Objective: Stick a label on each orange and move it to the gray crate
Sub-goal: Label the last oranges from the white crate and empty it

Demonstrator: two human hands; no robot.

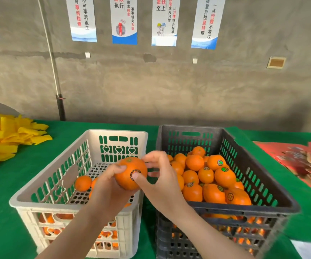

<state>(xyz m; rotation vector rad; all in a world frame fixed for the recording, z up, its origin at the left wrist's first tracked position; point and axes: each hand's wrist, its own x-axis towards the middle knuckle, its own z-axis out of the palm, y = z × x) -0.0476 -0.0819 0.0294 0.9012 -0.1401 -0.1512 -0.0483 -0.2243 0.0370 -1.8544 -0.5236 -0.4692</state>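
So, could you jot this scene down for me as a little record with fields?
Left grip: holds a round orange fruit over the right side of the white plastic crate
Right grip: thumb presses a small round label onto that orange
White crate contents: a few loose oranges
Dark gray plastic crate: heaped oranges, several showing labels
Table cover: green cloth
Stage: label going on; orange not yet in gray crate

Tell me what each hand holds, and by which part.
Left hand cups the orange from beneath, thumb on its upper left. Right hand only presses its label with the thumb.
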